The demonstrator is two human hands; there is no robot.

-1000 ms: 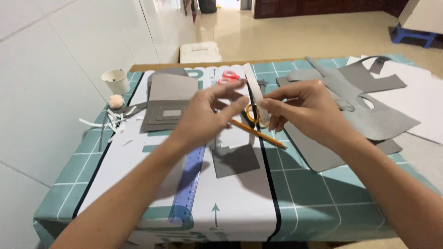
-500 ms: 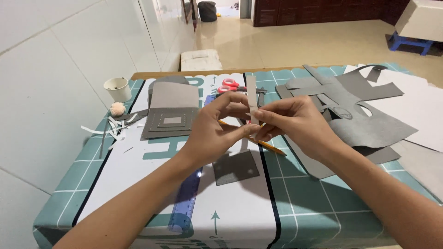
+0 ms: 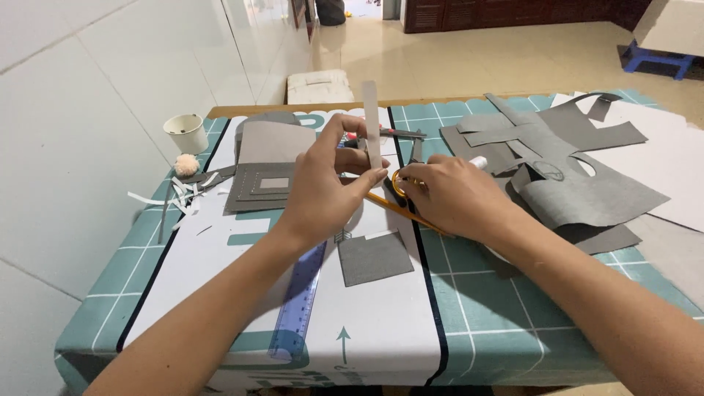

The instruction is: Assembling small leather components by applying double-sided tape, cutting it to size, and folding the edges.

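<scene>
Hands at a cutting mat (image 3: 513,293)
Left hand (image 3: 323,187) pinches an upright paper strip (image 3: 371,121) — right hand (image 3: 455,198) grips orange scissors (image 3: 400,202)

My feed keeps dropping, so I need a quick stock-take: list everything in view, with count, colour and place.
paper strip: one, white, upright, pinched in the left hand
scissors: one pair, yellow handles, in the right hand
ruler: one, clear blue, near edge under the left forearm
grey square piece: one, grey, table centre below the hands
nested grey frames: one stack, grey, left of the hands
grey cut sheets: a pile, count unclear, grey, right side
cup: one, white, far left corner
pom-pom: one, pale, beside the cup
paper scraps: several, white, left side
cutting mat: one, teal with grid, covering the table
left hand: pinching the strip
right hand: on the scissors
</scene>
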